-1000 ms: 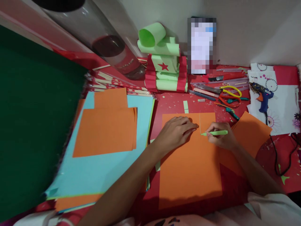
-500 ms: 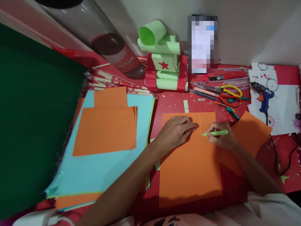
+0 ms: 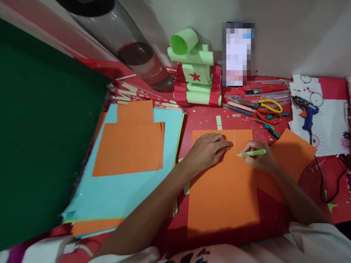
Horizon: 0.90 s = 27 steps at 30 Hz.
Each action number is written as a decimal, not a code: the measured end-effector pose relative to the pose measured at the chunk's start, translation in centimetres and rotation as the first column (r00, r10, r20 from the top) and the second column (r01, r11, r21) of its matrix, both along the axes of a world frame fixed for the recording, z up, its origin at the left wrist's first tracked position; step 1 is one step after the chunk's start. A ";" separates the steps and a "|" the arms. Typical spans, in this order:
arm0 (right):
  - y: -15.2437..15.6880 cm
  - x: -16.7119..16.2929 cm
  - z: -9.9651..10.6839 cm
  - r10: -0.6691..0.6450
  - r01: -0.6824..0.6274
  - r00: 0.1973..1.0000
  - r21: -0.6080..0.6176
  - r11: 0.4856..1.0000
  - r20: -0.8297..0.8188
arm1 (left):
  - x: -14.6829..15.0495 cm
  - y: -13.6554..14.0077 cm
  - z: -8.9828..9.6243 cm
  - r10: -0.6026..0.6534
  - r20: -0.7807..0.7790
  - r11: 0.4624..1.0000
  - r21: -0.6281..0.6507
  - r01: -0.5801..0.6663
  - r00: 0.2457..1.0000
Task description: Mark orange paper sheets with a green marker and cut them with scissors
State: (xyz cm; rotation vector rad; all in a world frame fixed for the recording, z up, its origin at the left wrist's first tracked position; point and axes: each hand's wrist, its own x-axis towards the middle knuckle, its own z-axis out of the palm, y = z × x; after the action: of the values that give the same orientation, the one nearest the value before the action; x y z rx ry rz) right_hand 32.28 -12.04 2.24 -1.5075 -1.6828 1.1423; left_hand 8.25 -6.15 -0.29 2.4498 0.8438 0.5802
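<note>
A large orange paper sheet [image 3: 223, 204] lies flat on the red table in front of me. My left hand [image 3: 211, 148] rests on its upper part, fingers stretched out and pressing lightly, holding nothing. In my right hand [image 3: 259, 157] is a light green marker [image 3: 255, 152], pinched between the fingers. Its tip touches the sheet at the lower end of a thin pale line [image 3: 234, 140] that runs down from the top edge. Under my right forearm, more orange paper [image 3: 292, 151] sticks out to the right.
Left lies a stack of light blue paper [image 3: 128, 197] with orange pieces [image 3: 131, 149]. Behind stand a green paper model [image 3: 196, 75], a bottle [image 3: 137, 51] and a phone [image 3: 238, 54]. Scissors [image 3: 270, 109], pliers [image 3: 271, 129] and a glue gun [image 3: 308, 113] lie at the back right.
The view has shifted slightly, so objects on the left sit further right. Both hands keep nearly the same place on the sheet, and the marker tip stays at the line's lower end.
</note>
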 end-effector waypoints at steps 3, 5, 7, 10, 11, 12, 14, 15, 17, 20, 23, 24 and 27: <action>0.1 0.0 0.3 0.009 -0.009 0.999 0.002 1.000 0.045 | 0.1 0.0 0.0 0.012 -0.006 1.000 -0.005 -0.012 1.000; 0.0 -0.1 0.6 0.014 -0.014 0.997 -0.001 1.000 0.078 | 0.2 0.0 -0.1 0.019 -0.004 1.000 -0.009 -0.019 1.000; -0.3 -0.3 1.0 0.010 -0.009 0.993 -0.007 1.000 0.118 | 0.2 0.0 -0.1 0.021 -0.003 1.000 -0.011 -0.021 1.000; -1.1 -0.5 1.3 -0.011 0.010 0.984 0.009 1.000 0.177 | 0.3 0.1 -0.2 0.021 0.000 1.000 -0.014 -0.021 1.000; -1.4 -0.6 1.3 -0.016 0.012 0.983 0.026 1.000 0.184 | 0.3 0.1 -0.2 0.023 0.002 1.000 -0.017 -0.023 1.000; -1.8 -0.6 1.2 -0.019 0.011 0.983 0.049 0.999 0.182 | 0.3 0.1 -0.2 0.023 0.003 0.999 -0.022 -0.023 1.000; -2.5 -0.6 0.8 -0.026 0.009 0.986 0.102 0.995 0.164 | 0.3 0.1 -0.1 0.021 0.002 0.999 -0.031 -0.021 1.000; -2.9 -0.6 0.5 -0.033 0.013 0.987 0.126 0.992 0.157 | 0.3 0.2 -0.1 0.021 -0.001 0.999 -0.036 -0.021 1.000; -3.4 -0.4 -0.3 -0.057 0.034 0.986 0.150 0.988 0.158 | 0.3 0.2 0.1 0.017 -0.001 0.999 -0.043 -0.017 1.000; -3.6 -0.1 -1.3 -0.095 0.076 0.983 0.123 0.989 0.158 | 0.2 0.3 0.1 0.011 0.005 0.999 -0.045 -0.011 1.000; -3.5 0.1 -1.7 -0.114 0.105 0.983 0.072 0.992 0.144 | 0.3 0.3 0.1 0.016 0.005 0.999 -0.040 -0.016 1.000; -3.4 0.1 -1.7 -0.117 0.109 0.983 0.063 0.992 0.143 | 0.3 0.3 0.1 0.020 0.003 0.999 -0.040 -0.020 1.000; -3.2 0.0 -1.4 -0.124 0.114 0.981 0.073 0.991 0.150 | 0.4 0.3 0.2 0.023 -0.003 0.999 -0.046 -0.023 1.000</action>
State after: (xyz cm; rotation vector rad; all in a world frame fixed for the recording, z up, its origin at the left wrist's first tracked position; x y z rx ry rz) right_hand 32.32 -15.26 0.81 -1.6688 -1.6872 0.9216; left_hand 8.64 -5.86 -0.10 2.4023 0.8779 0.5599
